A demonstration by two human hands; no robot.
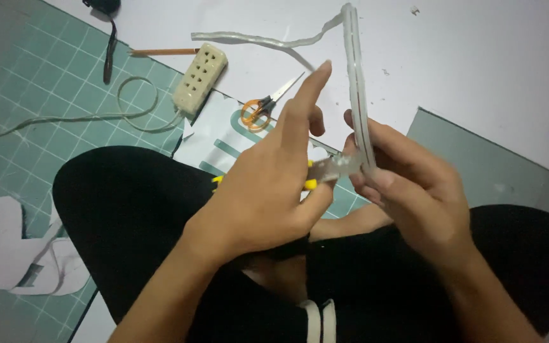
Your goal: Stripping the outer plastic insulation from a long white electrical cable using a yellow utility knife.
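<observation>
My right hand point(414, 184) grips a long translucent strip point(356, 76) that rises upright from my fingers and bends away over the white sheet. My left hand point(274, 184) pinches the strip's short lower end point(338, 166) between thumb and fingers, forefinger pointing up. A yellow object point(311, 185) peeks out behind my left hand, mostly hidden. Both hands hover above my crossed legs in black trousers point(128, 209).
Orange-handled scissors point(262, 108) lie on the white sheet point(478, 70). A cream power strip point(200, 77) with its cable rests on the green cutting mat point(46, 95). A pencil point(163, 51) lies nearby. Paper scraps point(14, 254) sit at the left.
</observation>
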